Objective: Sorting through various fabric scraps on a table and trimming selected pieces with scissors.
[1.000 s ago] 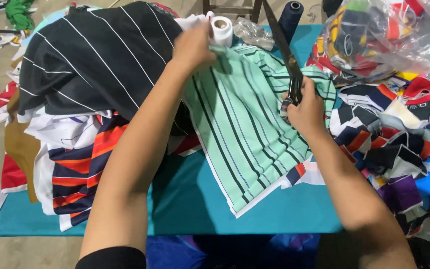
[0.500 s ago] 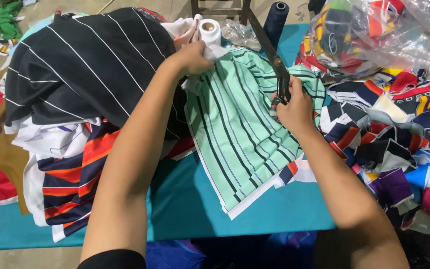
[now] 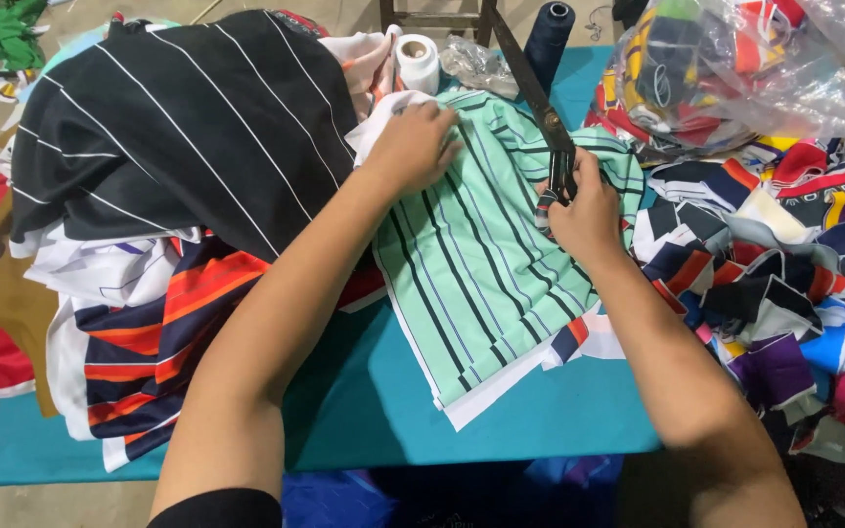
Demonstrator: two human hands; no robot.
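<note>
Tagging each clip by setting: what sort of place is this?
Probably a garment or fabric-cutting workshop: scissors in the right hand, green striped fabric under the left hand, thread cone.

striped cloth (image 3: 481, 264) on table (image 3: 540, 411) | fabric pile (image 3: 168, 176) left | scrap heap (image 3: 784, 264) right | spool (image 3: 418, 61) behind

We see a mint green cloth (image 3: 486, 259) with dark and white stripes. It lies flat on the blue table, a little crooked, with its far end bunched up and a white layer peeking out along its near edge. We also see big dark scissors (image 3: 538, 103) (very long ones) standing tilted over the cloth's far right side, blades pointing away.
</note>
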